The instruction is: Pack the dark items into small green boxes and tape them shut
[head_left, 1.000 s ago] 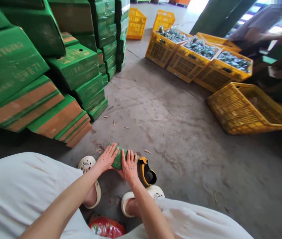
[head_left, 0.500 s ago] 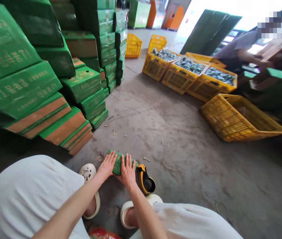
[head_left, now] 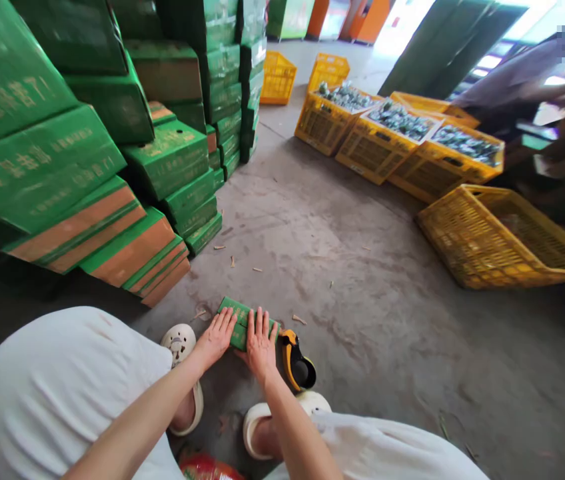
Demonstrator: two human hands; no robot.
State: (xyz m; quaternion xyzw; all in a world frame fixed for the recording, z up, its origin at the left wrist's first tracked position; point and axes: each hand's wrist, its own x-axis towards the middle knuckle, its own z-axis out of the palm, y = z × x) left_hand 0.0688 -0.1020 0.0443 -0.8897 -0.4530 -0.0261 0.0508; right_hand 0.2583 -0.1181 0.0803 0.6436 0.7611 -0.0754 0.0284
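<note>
On the floor between my feet lies a small green cardboard box with pale print, its top flaps meeting at a seam. My left hand rests flat on its left part, fingers stretched out. Over the right part, my right hand is laid flat too, fingers a little apart; its thumb is at the near edge. Just right of the box is an orange and black tape dispenser, touched by neither hand. The box's near side is mostly hidden by my hands.
Green cartons are stacked at the left, flattened ones lower down. Yellow crates with small wrapped items stand at the back right, near a tilted yellow crate. A person works at far right. A red package lies between my legs.
The view has shifted slightly, so the crates appear farther right. Both hands stay on the box, their fingers moved little. At far right the person's arm has changed position.
</note>
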